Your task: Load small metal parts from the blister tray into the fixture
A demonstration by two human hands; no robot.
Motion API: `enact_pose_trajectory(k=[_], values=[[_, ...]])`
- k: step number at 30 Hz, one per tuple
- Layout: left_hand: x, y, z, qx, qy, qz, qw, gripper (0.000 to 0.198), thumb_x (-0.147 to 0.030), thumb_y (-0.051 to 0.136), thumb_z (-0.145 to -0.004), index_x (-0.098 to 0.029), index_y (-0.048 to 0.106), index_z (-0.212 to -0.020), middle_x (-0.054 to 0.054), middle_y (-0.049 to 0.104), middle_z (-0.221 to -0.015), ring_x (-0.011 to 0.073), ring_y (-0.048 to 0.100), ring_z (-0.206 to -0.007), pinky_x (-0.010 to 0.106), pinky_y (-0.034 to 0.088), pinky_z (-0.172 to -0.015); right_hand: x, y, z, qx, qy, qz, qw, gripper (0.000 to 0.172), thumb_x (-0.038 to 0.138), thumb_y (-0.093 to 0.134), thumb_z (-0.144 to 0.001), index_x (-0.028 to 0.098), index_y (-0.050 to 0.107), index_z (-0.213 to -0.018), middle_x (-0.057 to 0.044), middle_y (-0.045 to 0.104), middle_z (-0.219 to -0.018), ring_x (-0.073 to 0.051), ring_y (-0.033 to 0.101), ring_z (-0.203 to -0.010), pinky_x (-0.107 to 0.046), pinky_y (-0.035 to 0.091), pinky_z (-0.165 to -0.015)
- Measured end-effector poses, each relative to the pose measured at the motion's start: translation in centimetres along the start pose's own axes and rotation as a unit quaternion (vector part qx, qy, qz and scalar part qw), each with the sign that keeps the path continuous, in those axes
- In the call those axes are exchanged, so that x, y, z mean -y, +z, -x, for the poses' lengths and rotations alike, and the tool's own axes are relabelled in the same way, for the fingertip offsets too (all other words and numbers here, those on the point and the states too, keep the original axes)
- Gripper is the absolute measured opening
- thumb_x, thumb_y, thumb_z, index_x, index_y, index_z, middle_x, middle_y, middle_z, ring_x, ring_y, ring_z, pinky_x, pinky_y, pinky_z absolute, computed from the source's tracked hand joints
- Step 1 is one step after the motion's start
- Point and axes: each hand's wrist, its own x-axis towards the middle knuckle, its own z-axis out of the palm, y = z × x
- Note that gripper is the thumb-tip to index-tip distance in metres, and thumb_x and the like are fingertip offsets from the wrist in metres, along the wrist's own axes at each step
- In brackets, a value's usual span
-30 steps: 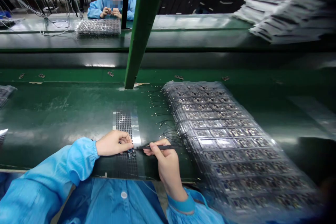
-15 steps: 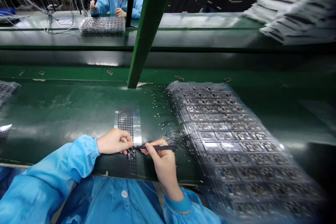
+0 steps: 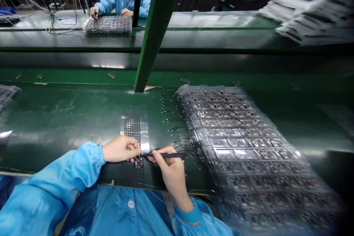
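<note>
At the bench (image 3: pixel 69 118)'s six o'clock edge, the left hand (image 3: pixel 118 149)'s grip pinches a small part (image 3: pixel 138 162) on the gridded strip (image 3: pixel 132 127). The right hand (image 3: pixel 171 171) is clamped on black tweezers (image 3: pixel 166 155), coming in from three o'clock. I'd brace both wrists.

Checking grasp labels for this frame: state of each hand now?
Left hand: closed, fingertips on the gridded strip; a grip cannot be told.
Right hand: closed on the black tweezers.

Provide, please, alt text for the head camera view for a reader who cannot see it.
A person in blue sleeves is at a green bench: the right hand holds black tweezers to a small part on a gridded strip that the left hand rests on. To the right lie stacked clear trays of parts; a co-worker works opposite.
</note>
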Motion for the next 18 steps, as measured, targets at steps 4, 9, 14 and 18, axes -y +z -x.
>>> enact_pose_trajectory(k=[4, 9, 14, 18], values=[[-0.09, 0.02, 0.05, -0.003, 0.003, 0.002, 1.000, 0.014, -0.028, 0.058, -0.077, -0.014, 0.056, -0.075, -0.003, 0.056, -0.056, 0.0129, 0.062, -0.055, 0.020, 0.047, -0.050, -0.08, -0.04, 0.02, 0.002, -0.003, 0.002, 1.000, 0.032, 0.046, 0.072, -0.071, 0.020, 0.055, -0.069, -0.001, 0.063, -0.061, -0.018, 0.065, -0.057, -0.030, 0.057, -0.059], [-0.18, 0.04, 0.09, -0.003, 0.000, 0.004, 1.000, 0.019, -0.032, 0.061, -0.075, -0.014, 0.055, -0.074, -0.003, 0.057, -0.056, 0.0135, 0.062, -0.055, 0.021, 0.047, -0.050, 0.05, -0.07, -0.02, 0.001, 0.000, -0.003, 1.000, 0.032, 0.046, 0.072, -0.070, 0.020, 0.055, -0.069, -0.001, 0.064, -0.060, -0.018, 0.065, -0.057, -0.031, 0.057, -0.059], [-0.07, 0.00, 0.07, 0.000, 0.003, 0.007, 1.000, 0.019, -0.032, 0.061, -0.076, -0.014, 0.055, -0.075, -0.003, 0.057, -0.056, 0.0128, 0.062, -0.054, 0.020, 0.047, -0.050, 0.04, -0.13, -0.19, 0.010, 0.004, -0.009, 1.000, 0.031, 0.045, 0.073, -0.070, 0.020, 0.055, -0.069, -0.001, 0.065, -0.060, -0.018, 0.066, -0.057, -0.031, 0.057, -0.058], [0.00, 0.02, 0.01, 0.001, 0.006, 0.010, 1.000, 0.018, -0.032, 0.061, -0.076, -0.014, 0.055, -0.076, -0.003, 0.057, -0.057, 0.0122, 0.062, -0.054, 0.020, 0.047, -0.049, -0.09, -0.29, -0.35, 0.017, -0.002, -0.013, 1.000, 0.029, 0.043, 0.072, -0.072, 0.020, 0.055, -0.069, -0.002, 0.066, -0.060, -0.018, 0.065, -0.056, -0.030, 0.057, -0.058]])
